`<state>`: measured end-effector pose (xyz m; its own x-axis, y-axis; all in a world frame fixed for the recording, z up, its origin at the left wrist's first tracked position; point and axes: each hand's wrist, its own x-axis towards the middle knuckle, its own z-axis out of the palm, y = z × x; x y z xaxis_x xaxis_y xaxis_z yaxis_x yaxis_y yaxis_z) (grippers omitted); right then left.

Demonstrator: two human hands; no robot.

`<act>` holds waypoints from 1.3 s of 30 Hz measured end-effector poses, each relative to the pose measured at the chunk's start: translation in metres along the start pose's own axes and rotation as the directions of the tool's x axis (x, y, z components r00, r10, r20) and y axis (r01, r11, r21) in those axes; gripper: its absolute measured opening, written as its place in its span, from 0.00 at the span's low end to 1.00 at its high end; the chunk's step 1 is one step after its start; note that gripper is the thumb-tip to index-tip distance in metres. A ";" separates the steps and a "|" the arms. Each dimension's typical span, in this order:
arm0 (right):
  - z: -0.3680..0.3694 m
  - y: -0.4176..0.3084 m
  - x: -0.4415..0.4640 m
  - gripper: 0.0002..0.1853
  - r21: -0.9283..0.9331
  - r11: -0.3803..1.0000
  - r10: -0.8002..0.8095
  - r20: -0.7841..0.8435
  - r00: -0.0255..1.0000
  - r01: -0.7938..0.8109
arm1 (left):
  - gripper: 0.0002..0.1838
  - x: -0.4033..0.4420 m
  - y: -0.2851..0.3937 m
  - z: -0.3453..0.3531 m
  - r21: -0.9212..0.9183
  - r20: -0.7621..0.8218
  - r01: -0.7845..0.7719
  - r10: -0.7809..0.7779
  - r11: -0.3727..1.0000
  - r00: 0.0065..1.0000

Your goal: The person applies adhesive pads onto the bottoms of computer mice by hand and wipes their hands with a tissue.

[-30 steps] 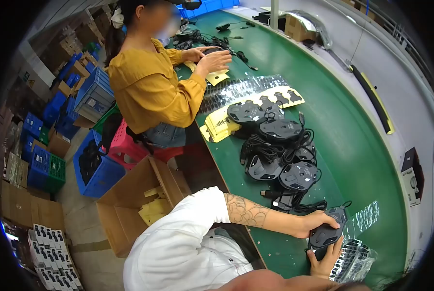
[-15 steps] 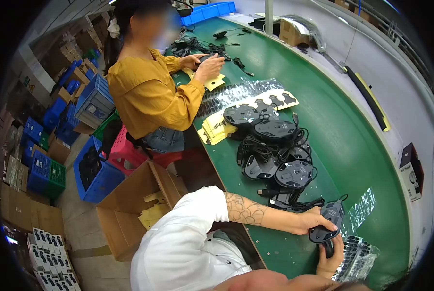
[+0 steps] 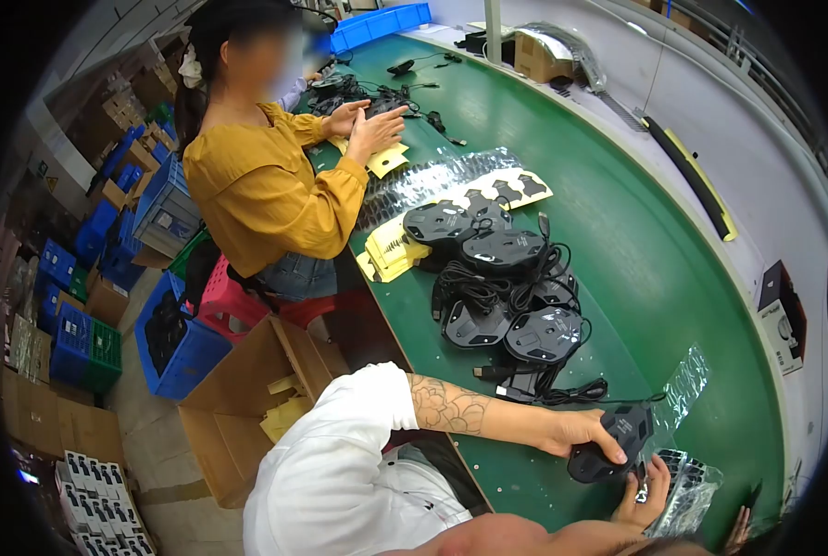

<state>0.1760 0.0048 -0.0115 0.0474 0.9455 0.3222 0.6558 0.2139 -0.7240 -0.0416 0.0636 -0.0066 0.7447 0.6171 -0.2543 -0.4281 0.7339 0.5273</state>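
Observation:
My left hand (image 3: 585, 434), on the tattooed arm, grips a black computer mouse (image 3: 625, 428) with its underside up, the thumb lying across it. Close below the mouse, my right hand (image 3: 650, 496) has its fingers curled around something small and dark that I cannot make out. Beside that hand lies a clear plastic sheet with black stickers (image 3: 694, 486). A mostly bare strip of clear film (image 3: 683, 389) lies just beyond the mouse. Several more upturned mice (image 3: 544, 334) with bundled cables are piled to the left of it on the green table (image 3: 636, 241).
A co-worker in a yellow blouse (image 3: 266, 195) sits at the far left side of the table. Yellow paper pieces (image 3: 391, 255) and a sticker sheet (image 3: 432, 181) lie near the pile. An open cardboard box (image 3: 233, 408) stands beside me. Another person's fingers (image 3: 740, 528) show at lower right.
My left hand and the mouse have shifted slightly left and down in view, and the mouse is tilted differently. The co-worker's hands have come apart. Fingers have appeared at lower right.

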 end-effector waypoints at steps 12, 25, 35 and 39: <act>-0.008 0.003 -0.007 0.21 -0.142 0.984 -0.068 0.243 0.968 0.105 | 0.25 -0.007 -0.002 0.004 0.221 0.180 -0.073 0.033 0.972 0.983; -0.017 -0.037 0.007 0.27 -0.263 0.950 -0.156 0.072 0.985 0.170 | 0.23 -0.004 0.003 0.000 0.406 0.076 -0.009 -0.024 0.914 0.997; -0.005 -0.031 -0.012 0.14 0.037 0.999 -0.013 -0.395 0.919 0.030 | 0.22 -0.003 -0.006 -0.006 0.611 0.179 -0.203 0.116 0.765 0.977; 0.004 -0.034 -0.009 0.10 -0.107 0.987 -0.154 -0.431 0.889 0.119 | 0.24 -0.004 -0.014 -0.005 0.653 0.180 -0.214 0.126 0.726 0.976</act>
<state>0.1504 -0.0101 0.0079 0.2657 0.7022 0.6605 0.7336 0.2972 -0.6111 -0.0413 0.0521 -0.0170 0.7647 0.6434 -0.0355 -0.1361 0.2152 0.9670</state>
